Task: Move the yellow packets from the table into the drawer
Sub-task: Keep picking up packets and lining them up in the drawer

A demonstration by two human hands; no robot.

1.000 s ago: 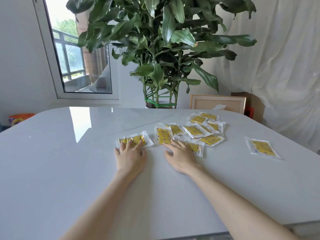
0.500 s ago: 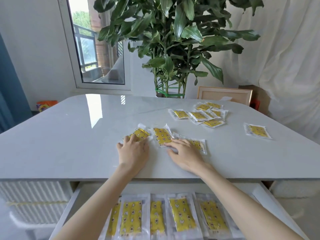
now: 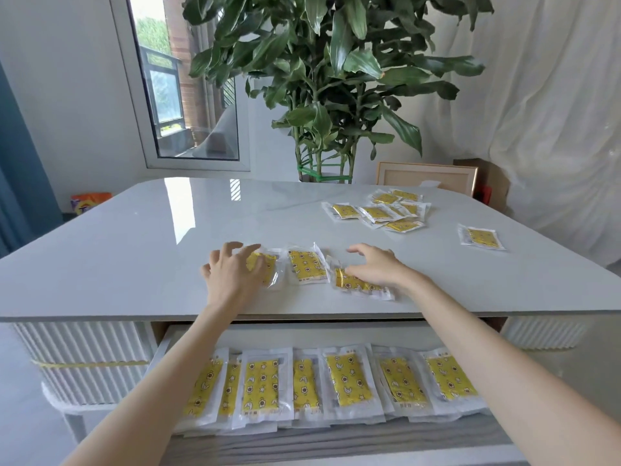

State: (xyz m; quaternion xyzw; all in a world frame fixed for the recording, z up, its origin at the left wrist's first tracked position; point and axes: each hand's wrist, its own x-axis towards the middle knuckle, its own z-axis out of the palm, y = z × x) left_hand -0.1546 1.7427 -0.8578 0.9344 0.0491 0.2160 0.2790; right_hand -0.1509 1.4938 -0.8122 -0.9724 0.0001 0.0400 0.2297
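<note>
Left hand (image 3: 235,275): fingers spread and arched, tips pressing the left yellow packet (image 3: 270,270) onto the glossy grey table (image 3: 134,250). Middle packet (image 3: 307,267): flat, untouched, between both hands. Right hand (image 3: 378,267): fingers spread, thumb and palm resting on the right packet (image 3: 356,284). All three lie close to the table's near edge, above the open drawer (image 3: 336,443), which holds a row of packets (image 3: 260,381). Far right: a loose cluster (image 3: 379,212) and one separate packet (image 3: 480,237). Houseplant (image 3: 336,79) and curtain (image 3: 554,112) stand behind.
</note>
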